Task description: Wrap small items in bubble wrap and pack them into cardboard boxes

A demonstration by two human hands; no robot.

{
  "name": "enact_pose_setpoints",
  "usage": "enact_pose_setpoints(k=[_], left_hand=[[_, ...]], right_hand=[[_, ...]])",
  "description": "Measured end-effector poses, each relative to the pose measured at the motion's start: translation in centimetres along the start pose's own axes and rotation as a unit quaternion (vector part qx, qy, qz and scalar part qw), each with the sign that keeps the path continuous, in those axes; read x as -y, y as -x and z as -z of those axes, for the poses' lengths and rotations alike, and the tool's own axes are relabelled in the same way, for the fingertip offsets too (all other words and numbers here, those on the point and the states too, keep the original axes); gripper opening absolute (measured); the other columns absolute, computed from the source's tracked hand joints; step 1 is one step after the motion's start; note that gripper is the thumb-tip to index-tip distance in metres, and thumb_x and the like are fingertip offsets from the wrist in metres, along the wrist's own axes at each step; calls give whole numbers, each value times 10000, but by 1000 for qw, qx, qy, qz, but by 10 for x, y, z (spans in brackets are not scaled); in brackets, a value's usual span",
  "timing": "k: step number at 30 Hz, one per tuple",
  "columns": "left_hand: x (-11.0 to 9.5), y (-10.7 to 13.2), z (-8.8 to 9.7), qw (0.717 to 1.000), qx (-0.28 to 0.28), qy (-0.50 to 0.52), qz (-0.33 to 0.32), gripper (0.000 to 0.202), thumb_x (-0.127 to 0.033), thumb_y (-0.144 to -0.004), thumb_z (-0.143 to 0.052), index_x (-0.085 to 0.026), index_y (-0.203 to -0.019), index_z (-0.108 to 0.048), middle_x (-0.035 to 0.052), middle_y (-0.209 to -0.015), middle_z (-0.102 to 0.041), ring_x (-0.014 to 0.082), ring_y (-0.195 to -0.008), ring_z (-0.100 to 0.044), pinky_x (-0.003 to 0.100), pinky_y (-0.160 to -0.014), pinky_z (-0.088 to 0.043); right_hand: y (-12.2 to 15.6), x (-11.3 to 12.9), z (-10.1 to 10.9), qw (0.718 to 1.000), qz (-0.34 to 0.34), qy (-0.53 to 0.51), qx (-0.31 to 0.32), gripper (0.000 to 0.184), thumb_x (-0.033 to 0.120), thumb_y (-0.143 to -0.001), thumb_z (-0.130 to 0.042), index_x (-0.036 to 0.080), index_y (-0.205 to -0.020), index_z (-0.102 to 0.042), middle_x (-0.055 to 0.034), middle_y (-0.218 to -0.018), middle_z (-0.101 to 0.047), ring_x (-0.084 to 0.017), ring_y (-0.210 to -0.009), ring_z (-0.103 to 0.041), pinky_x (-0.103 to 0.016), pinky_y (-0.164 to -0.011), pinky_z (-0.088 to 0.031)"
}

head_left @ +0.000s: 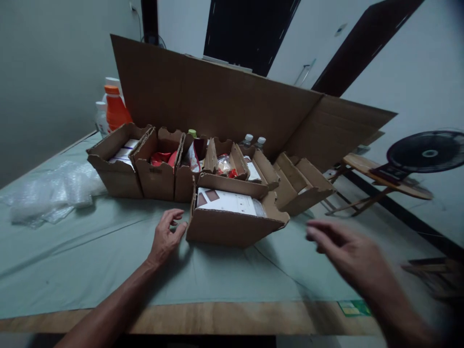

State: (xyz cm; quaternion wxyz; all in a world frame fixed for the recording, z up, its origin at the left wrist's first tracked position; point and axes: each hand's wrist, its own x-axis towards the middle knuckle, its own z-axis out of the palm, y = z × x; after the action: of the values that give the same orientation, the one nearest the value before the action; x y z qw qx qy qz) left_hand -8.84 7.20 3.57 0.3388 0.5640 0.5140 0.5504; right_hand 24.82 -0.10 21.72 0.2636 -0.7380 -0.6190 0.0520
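At the front of the table stands a cardboard bin (232, 227) holding a white printed box (226, 202) and something clear and plastic-like at its right end. My left hand (166, 239) is beside the bin's left end, fingers apart and thumb close to its corner; whether it touches I cannot tell. To the right of the bin, my right hand (348, 251) hangs above the table edge, blurred and loosely curled, with nothing visible in it. Behind the bin is a row of similar cardboard bins (155, 181) with red packets (164, 158) and other packages inside.
Crumpled bubble wrap (54, 191) lies on the left of the green cloth (108, 256). An orange bottle (116, 111) stands at the back left. A tall cardboard panel (217, 96) rises behind the bins. A black fan (429, 152) rests on a wooden stool (384, 174) at right.
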Motion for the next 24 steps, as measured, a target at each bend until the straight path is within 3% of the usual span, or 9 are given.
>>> enact_pose_setpoints(k=[2,5,8,11,15,17,19,22,24], left_hand=[[-7,3,0,1000,4,22,-15,444,-390,-824,-621,-206,-1228,-612,114,-1272,-614,271,-1145,-601,409,-957,-487],[-20,3,-7,995,33,89,8,687,-455,-855,-597,-232,-1473,-396,125,-1525,-447,302,-1374,-458,456,-1106,-390],[-34,2,-21,990,77,108,37,708,-474,-836,-595,-181,-1454,-412,130,-1479,-509,312,-1367,-469,439,-1128,-376],[-44,14,-34,989,106,93,52,656,-431,-788,-635,-152,-1365,-495,110,-1314,-638,308,-1243,-569,418,-1079,-432],[-37,66,-33,989,119,74,52,666,-447,-774,-675,-169,-1359,-523,121,-1319,-633,329,-1265,-557,420,-1057,-462],[-28,96,-15,990,104,54,74,703,-467,-744,-718,-171,-1354,-534,141,-1336,-618,354,-1304,-527,431,-1063,-461],[-23,113,15,991,61,29,119,691,-487,-687,-759,-166,-1274,-586,144,-1252,-664,374,-1226,-581,437,-1003,-505],[-39,99,55,990,-42,-15,133,613,-491,-671,-745,-168,-1176,-619,117,-1161,-702,366,-1134,-623,434,-942,-532],[-60,73,61,994,-64,-22,89,589,-475,-660,-735,-157,-1143,-623,109,-1124,-708,353,-1108,-626,423,-937,-526]], right_hand=[[13,-20,-35,996,1,-74,56,466,531,-729,-634,217,-1071,-676,-97,-961,-764,-263,-748,-704,-351,-596,-537],[11,-22,-92,982,10,-164,94,559,498,-688,-672,184,-1149,-648,-128,-1140,-735,-281,-881,-710,-378,-720,-565],[-1,-9,-123,972,10,-215,95,465,464,-677,-658,177,-1042,-678,-122,-1077,-755,-301,-941,-706,-408,-817,-561],[4,-13,-122,974,7,-215,74,487,467,-668,-654,167,-1051,-672,-132,-1112,-748,-333,-1013,-691,-446,-868,-549],[52,-36,-109,984,-45,-171,16,400,509,-639,-667,201,-892,-692,-123,-944,-774,-373,-900,-714,-481,-789,-567],[79,-32,-110,981,-53,-185,20,351,512,-667,-672,225,-867,-699,-106,-898,-776,-371,-876,-723,-462,-735,-581],[93,-10,-117,974,-31,-222,44,347,476,-708,-674,239,-960,-705,-88,-959,-776,-345,-912,-725,-435,-737,-589],[79,37,-124,960,27,-269,65,453,421,-709,-702,234,-1121,-675,-79,-1048,-763,-307,-938,-714,-412,-773,-581],[56,57,-118,956,54,-284,55,493,431,-683,-723,209,-1119,-669,-93,-1058,-758,-302,-944,-703,-412,-792,-569]])
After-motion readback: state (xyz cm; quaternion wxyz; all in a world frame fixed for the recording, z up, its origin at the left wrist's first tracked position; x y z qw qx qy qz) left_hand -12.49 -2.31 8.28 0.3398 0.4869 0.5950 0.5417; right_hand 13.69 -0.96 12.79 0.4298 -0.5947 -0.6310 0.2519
